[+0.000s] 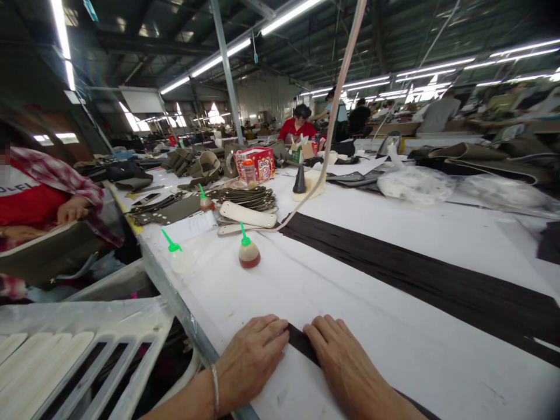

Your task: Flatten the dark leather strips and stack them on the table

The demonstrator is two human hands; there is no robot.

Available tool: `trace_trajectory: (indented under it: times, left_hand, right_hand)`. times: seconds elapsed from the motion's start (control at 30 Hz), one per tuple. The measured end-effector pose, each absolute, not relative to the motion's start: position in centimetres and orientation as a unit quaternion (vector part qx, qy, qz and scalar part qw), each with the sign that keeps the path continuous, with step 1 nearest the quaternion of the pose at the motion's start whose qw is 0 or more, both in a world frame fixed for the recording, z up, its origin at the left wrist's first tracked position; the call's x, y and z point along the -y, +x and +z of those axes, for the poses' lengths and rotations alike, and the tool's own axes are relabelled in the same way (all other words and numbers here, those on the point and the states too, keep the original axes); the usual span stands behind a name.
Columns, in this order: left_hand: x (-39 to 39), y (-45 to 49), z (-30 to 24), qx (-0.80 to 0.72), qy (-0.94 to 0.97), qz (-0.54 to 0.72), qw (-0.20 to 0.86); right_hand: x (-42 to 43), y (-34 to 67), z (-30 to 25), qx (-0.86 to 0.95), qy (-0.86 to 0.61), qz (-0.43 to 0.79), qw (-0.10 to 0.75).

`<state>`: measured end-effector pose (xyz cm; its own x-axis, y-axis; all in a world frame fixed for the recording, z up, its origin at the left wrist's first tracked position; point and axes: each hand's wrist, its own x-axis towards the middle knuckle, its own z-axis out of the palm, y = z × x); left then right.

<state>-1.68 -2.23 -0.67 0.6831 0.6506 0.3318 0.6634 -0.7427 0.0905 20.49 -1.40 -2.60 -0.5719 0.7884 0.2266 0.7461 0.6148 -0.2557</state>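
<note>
A narrow dark strip (304, 344) lies on the white tabletop near its front edge. My left hand (256, 359) is closed on the strip's far end, with the fingers bent and pressed together. Just to the right, my right hand (343, 361) grips the same strip, its fingertips curled over the edge. Both thumbs and the undersides of the fingers are hidden. From under my right forearm the strip runs on toward the lower right. Beyond my hands stands a squeeze bottle (249, 255) with a green nozzle and reddish liquid.
Long dark strips (415, 280) lie side by side across the white table (437, 373). Cream straps (248, 214) and another green-nozzled bottle (175, 256) are farther back. A hose (335, 116) hangs down. At left are a white slatted rack (135, 332) and a co-worker (39, 192) handling an olive piece.
</note>
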Motion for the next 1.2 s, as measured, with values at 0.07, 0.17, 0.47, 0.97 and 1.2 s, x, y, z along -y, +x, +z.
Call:
trace_trajectory:
  times: [0.07, 0.17, 0.47, 0.97, 1.2]
  left_hand:
    - [1.8, -2.4, -0.5, 0.346, -0.921, -0.173, 0.042]
    - [1.2, -3.5, 0.0, 0.343, -0.915, -0.195, 0.077]
    - [1.7, 0.0, -0.1, 0.463, -0.856, -0.228, -0.034]
    - [1.6, -0.6, -1.5, 0.45, -0.871, -0.192, -0.042]
    - [1.5, -0.6, -1.6, 0.442, -0.875, -0.193, -0.043]
  right_hand:
    - [1.5, 20.4, -2.6, 0.886, -0.427, 0.069, 0.169]
    - [1.3, 19.7, -2.2, 0.888, -0.42, 0.066, 0.175]
    - [0.1, 17.7, -2.3, 0.895, -0.409, 0.011, 0.178]
    - [0.6, 20.5, -1.7, 0.923, -0.35, 0.004, 0.159]
    - [1.1, 21.5, -1.5, 0.923, -0.356, 0.012, 0.148]
